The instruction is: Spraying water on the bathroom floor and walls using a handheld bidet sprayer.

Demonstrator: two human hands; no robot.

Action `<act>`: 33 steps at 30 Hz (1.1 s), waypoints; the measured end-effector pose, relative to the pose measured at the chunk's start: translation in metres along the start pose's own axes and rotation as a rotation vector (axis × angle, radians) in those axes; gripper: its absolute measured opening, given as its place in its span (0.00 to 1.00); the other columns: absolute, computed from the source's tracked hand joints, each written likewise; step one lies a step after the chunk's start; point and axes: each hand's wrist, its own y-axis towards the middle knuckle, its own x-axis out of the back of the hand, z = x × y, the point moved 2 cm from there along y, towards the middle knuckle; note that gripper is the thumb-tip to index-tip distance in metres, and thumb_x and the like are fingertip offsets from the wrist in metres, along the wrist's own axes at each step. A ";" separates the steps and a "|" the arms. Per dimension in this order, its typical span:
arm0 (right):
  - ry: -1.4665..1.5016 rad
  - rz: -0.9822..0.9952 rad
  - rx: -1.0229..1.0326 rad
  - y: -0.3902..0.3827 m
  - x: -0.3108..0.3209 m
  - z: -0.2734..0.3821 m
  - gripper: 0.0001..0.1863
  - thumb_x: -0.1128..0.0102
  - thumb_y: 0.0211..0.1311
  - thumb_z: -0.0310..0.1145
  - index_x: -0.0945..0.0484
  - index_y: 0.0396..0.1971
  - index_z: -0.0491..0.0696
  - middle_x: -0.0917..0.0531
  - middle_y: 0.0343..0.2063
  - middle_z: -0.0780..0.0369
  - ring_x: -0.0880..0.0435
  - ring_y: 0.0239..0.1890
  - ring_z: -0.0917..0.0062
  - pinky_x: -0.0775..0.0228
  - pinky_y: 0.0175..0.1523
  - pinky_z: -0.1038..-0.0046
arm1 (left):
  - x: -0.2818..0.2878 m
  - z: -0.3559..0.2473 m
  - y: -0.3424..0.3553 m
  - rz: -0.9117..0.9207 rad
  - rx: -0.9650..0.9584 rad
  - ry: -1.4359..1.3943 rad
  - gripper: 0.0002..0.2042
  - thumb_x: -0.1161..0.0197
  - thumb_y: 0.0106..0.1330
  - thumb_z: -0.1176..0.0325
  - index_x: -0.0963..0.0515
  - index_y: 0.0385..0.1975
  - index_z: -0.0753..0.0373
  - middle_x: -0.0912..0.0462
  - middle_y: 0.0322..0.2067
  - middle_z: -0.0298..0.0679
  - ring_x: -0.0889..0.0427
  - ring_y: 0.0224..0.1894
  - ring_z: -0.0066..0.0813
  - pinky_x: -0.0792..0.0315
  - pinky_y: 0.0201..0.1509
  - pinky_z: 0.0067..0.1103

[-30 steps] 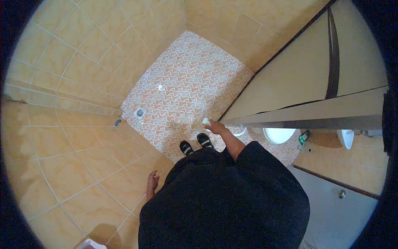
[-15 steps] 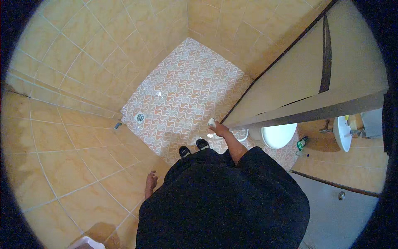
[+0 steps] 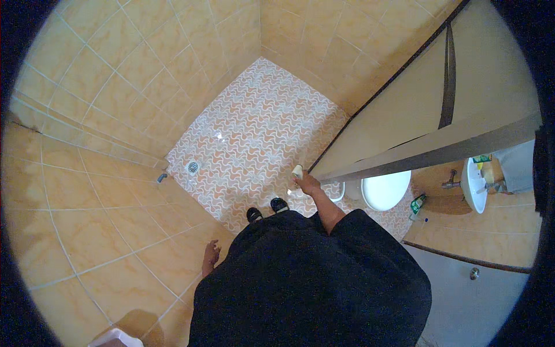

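Fingers of the right hand (image 3: 308, 183) grasp 1 small whitish object (image 3: 298, 172), and it's swung right, away from the shoes (image 3: 278, 204), towards the partition (image 3: 399, 136), still held! The left hand (image 3: 211, 253), loosely curled, seems empty by the left wall (image 3: 115, 231).

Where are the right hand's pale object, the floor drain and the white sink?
Pale object (image 3: 298, 171): head view, part showing beyond the right hand (image 3: 309, 184).
Floor drain (image 3: 193, 167): head view, middle of its grate.
White sink (image 3: 473, 180): head view, inside of its basin.
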 end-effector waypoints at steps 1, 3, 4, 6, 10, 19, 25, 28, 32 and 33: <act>-0.001 0.000 0.003 -0.001 0.000 0.000 0.31 0.55 0.46 0.54 0.41 0.44 0.46 0.29 0.39 0.50 0.30 0.42 0.59 0.40 0.44 0.63 | -0.003 0.009 0.003 -0.003 0.001 -0.001 0.18 0.44 0.48 0.71 0.34 0.42 0.59 0.31 0.35 0.50 0.31 0.38 0.40 0.34 0.40 0.27; 0.006 -0.061 0.046 -0.001 0.000 0.001 0.31 0.55 0.46 0.54 0.42 0.45 0.46 0.30 0.39 0.50 0.31 0.42 0.59 0.40 0.44 0.62 | -0.012 0.033 0.009 0.018 -0.022 -0.186 0.18 0.44 0.48 0.71 0.34 0.42 0.59 0.31 0.35 0.50 0.31 0.39 0.40 0.34 0.41 0.27; 0.008 -0.067 0.036 -0.001 0.001 -0.001 0.31 0.55 0.46 0.54 0.42 0.45 0.46 0.30 0.39 0.50 0.31 0.42 0.59 0.40 0.44 0.62 | -0.010 0.024 0.011 0.026 -0.029 -0.184 0.18 0.44 0.48 0.71 0.34 0.42 0.59 0.31 0.35 0.50 0.31 0.39 0.40 0.34 0.41 0.27; 0.016 -0.101 0.004 -0.003 0.003 -0.001 0.31 0.54 0.46 0.54 0.42 0.45 0.47 0.30 0.39 0.50 0.31 0.42 0.58 0.41 0.44 0.62 | 0.002 -0.005 0.003 0.037 -0.003 -0.132 0.18 0.45 0.48 0.72 0.34 0.42 0.60 0.31 0.36 0.50 0.31 0.39 0.40 0.35 0.42 0.28; 0.008 -0.108 0.008 0.001 0.001 -0.003 0.31 0.55 0.46 0.55 0.42 0.45 0.47 0.29 0.38 0.50 0.31 0.41 0.58 0.40 0.43 0.60 | -0.001 0.005 0.006 0.019 0.033 -0.187 0.18 0.45 0.48 0.72 0.34 0.42 0.60 0.32 0.37 0.50 0.31 0.39 0.40 0.35 0.43 0.28; -0.007 -0.146 0.050 0.001 -0.002 -0.005 0.29 0.55 0.48 0.54 0.43 0.43 0.46 0.29 0.36 0.49 0.30 0.38 0.57 0.39 0.41 0.61 | 0.007 -0.014 0.001 0.011 0.028 -0.016 0.18 0.44 0.48 0.72 0.34 0.42 0.58 0.32 0.36 0.49 0.31 0.38 0.40 0.35 0.41 0.28; 0.033 -0.150 0.017 -0.001 0.003 0.000 0.30 0.54 0.48 0.52 0.44 0.46 0.46 0.29 0.37 0.49 0.30 0.40 0.57 0.39 0.43 0.61 | -0.002 0.004 0.009 0.002 -0.025 0.012 0.18 0.44 0.48 0.72 0.34 0.42 0.57 0.31 0.36 0.49 0.30 0.37 0.40 0.33 0.38 0.28; 0.022 -0.197 0.027 0.000 0.003 -0.001 0.31 0.54 0.48 0.51 0.45 0.47 0.46 0.29 0.37 0.49 0.30 0.41 0.58 0.39 0.44 0.62 | 0.006 -0.011 0.005 0.010 -0.040 -0.021 0.18 0.44 0.49 0.72 0.35 0.42 0.57 0.32 0.36 0.49 0.30 0.38 0.40 0.33 0.39 0.28; 0.057 -0.192 -0.005 0.005 -0.002 -0.007 0.32 0.54 0.47 0.52 0.46 0.47 0.45 0.29 0.37 0.49 0.30 0.40 0.57 0.39 0.43 0.62 | 0.006 -0.009 0.004 0.033 0.004 -0.025 0.18 0.45 0.49 0.72 0.35 0.43 0.58 0.32 0.37 0.49 0.31 0.39 0.41 0.34 0.41 0.27; 0.059 -0.208 0.003 0.007 -0.003 -0.010 0.32 0.53 0.47 0.52 0.46 0.47 0.45 0.29 0.37 0.49 0.30 0.40 0.57 0.39 0.44 0.62 | 0.005 -0.005 0.005 0.015 -0.029 -0.053 0.18 0.45 0.49 0.72 0.35 0.43 0.59 0.32 0.38 0.50 0.31 0.39 0.41 0.34 0.41 0.27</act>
